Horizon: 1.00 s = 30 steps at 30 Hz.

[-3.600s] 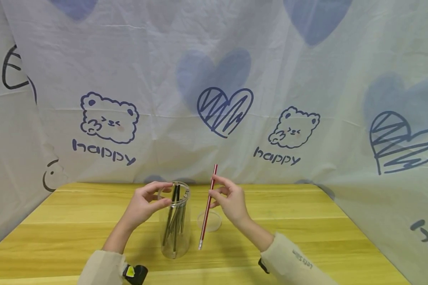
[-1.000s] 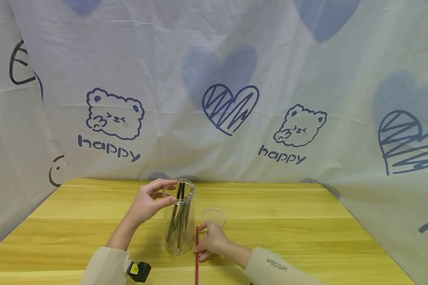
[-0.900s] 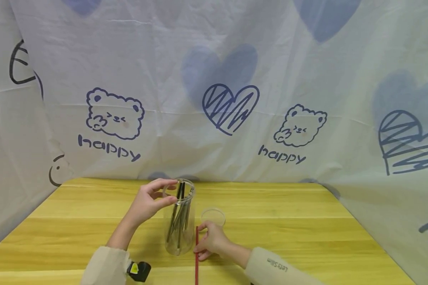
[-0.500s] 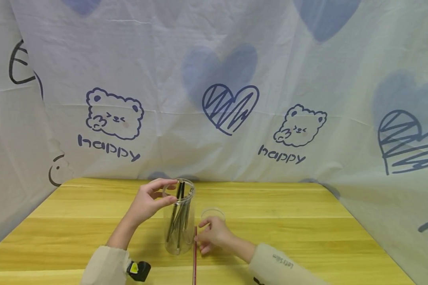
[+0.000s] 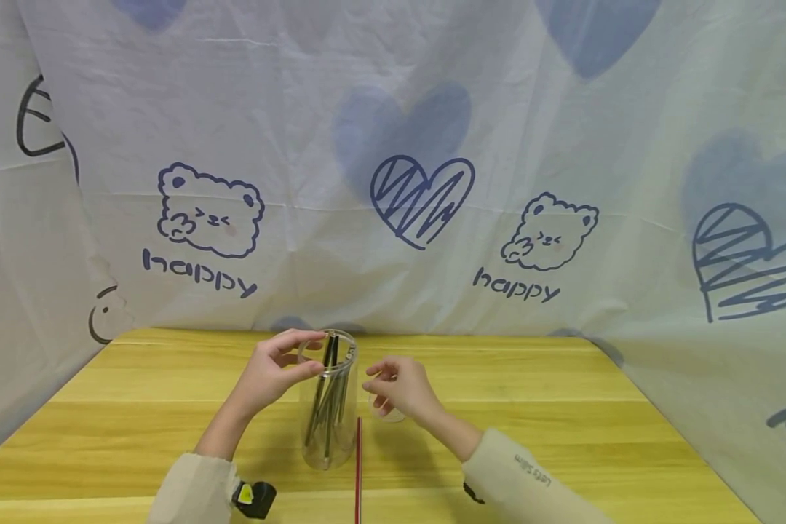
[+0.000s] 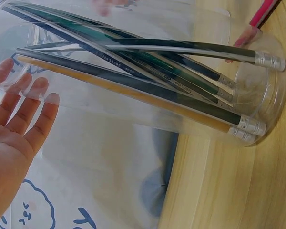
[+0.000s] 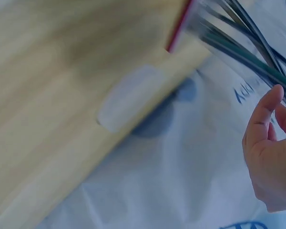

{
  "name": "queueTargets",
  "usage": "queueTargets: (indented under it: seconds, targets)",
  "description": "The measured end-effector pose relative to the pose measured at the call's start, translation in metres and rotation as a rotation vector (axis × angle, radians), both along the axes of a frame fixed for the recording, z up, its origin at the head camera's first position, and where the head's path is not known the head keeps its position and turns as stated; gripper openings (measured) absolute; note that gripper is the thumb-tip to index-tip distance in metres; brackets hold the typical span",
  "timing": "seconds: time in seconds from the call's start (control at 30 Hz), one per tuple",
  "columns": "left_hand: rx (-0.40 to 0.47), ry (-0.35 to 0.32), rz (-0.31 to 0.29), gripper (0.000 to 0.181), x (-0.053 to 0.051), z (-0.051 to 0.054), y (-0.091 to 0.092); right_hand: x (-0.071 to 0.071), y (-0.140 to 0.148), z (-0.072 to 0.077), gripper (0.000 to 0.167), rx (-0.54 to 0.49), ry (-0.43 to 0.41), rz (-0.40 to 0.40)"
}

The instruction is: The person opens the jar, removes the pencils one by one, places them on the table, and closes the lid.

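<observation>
My left hand grips the rim of a clear cylindrical jar with fingers and thumb; it stands upright on the table. Several dark pencils lean inside, with metal-banded eraser ends at the bottom in the left wrist view. Just right of the jar, a red pencil lies on the table, its near end cut off by the head view's lower edge. My right hand hovers right of the jar with loosely bent fingers, holding nothing. It partly hides a clear round lid, which the right wrist view shows as a blurred pale disc.
The wood-grain table reaches back to a white cloth printed with hearts and bears. That cloth also hangs along the sides. Dark wrist-camera mounts sit at the sleeves.
My right hand brought the red pencil down from beside the jar, laid it on the table and let go. It then rose away towards the back. My left hand kept its grip on the jar.
</observation>
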<state>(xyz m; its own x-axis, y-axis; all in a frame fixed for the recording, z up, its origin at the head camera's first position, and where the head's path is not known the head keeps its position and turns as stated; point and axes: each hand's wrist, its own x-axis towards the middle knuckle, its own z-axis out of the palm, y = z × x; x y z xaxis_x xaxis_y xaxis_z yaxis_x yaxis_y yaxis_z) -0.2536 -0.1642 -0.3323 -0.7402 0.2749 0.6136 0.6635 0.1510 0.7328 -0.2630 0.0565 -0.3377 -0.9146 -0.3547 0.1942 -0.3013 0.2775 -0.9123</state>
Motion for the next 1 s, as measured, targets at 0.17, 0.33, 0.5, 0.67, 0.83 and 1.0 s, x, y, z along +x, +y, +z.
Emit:
queueTargets:
  seconds: [0.17,0.33,0.5,0.67,0.83,1.0]
  targets:
    - [0.009,0.003,0.001,0.036,0.0,0.001,0.0,-0.004,0.002,0.019,0.014,0.007,0.139,0.002]
    - [0.01,0.01,0.008,0.035,0.001,0.002,0.001,-0.005,0.002,0.034,0.013,0.006,0.294,0.037]
    - [0.006,-0.004,0.009,0.036,0.001,0.001,0.0,-0.002,0.0,0.044,0.016,0.044,0.364,0.059]
    - [0.006,-0.009,0.006,0.036,0.0,0.0,-0.001,-0.002,-0.002,0.05,0.018,0.07,0.446,0.09]
    - [0.015,-0.004,-0.002,0.036,-0.001,-0.001,-0.001,-0.004,-0.004,0.055,0.019,0.091,0.563,0.167]
    - [0.018,0.011,-0.009,0.036,-0.001,-0.001,0.0,-0.007,-0.006,0.057,0.017,0.147,0.736,0.291]
